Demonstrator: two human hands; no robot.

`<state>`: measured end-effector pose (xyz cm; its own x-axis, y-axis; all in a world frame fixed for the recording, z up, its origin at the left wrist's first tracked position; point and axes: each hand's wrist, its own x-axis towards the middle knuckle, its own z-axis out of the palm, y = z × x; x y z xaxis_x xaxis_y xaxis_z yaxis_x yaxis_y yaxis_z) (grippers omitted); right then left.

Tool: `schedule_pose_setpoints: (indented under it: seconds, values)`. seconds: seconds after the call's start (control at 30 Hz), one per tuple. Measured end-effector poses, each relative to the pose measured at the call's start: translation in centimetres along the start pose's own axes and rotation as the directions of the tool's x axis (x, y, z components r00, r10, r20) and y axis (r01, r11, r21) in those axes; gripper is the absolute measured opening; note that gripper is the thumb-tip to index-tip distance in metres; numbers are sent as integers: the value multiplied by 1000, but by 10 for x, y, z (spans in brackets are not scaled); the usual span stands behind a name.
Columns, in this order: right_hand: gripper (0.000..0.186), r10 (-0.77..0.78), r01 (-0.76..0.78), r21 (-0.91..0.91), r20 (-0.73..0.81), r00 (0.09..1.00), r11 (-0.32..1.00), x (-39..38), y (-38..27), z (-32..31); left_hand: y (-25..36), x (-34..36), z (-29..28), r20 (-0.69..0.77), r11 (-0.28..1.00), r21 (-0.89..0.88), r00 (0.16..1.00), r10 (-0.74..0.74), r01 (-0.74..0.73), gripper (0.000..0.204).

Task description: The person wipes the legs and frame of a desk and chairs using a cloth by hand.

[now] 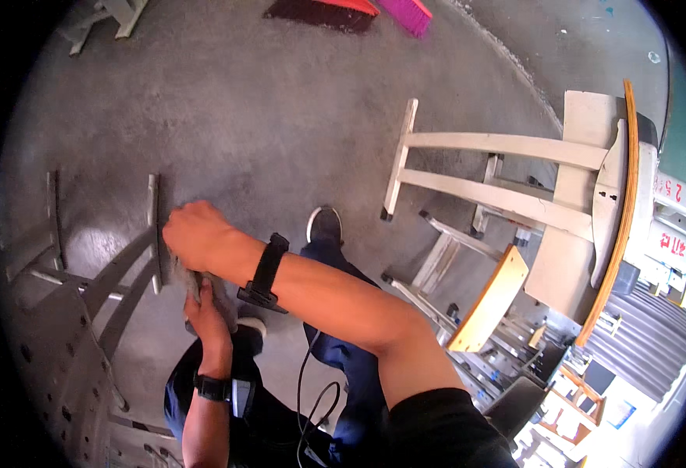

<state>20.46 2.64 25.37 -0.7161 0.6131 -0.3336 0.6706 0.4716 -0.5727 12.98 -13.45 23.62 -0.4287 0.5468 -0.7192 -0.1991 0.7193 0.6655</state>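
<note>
My right arm reaches across to the left, and my right hand is closed at the upper end of a grey-brown cloth. Just below it, my left hand grips the lower part of the same cloth. The cloth looks bunched between the two hands, and much of it is hidden by them. Both hands are beside the metal leg frame of a desk at the left, over the floor. Whether the cloth touches that frame I cannot tell.
To the right stands a school desk with pale metal legs, and a wooden-seated stool or chair. Red and pink broom heads lie at the far edge. A black cable hangs by my legs.
</note>
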Motion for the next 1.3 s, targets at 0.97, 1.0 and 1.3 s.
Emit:
schedule_pose_setpoints:
  seconds: [0.97, 1.0, 1.3]
  values:
    - [32, 431, -480, 354, 211, 877, 803, -210, -143, -101, 141, -235, -94, 419, 802, 597, 860, -292, -19, 37]
    - [32, 431, -471, 358, 189, 882, 806, -212, -148, -115, 156, -241, -99, 440, 760, 645, 851, -286, -78, 40]
    - [26, 260, -317, 399, 192, 946, 860, -237, -213, -181, 243, -317, -156, 392, 766, 635, 897, -203, -104, 31]
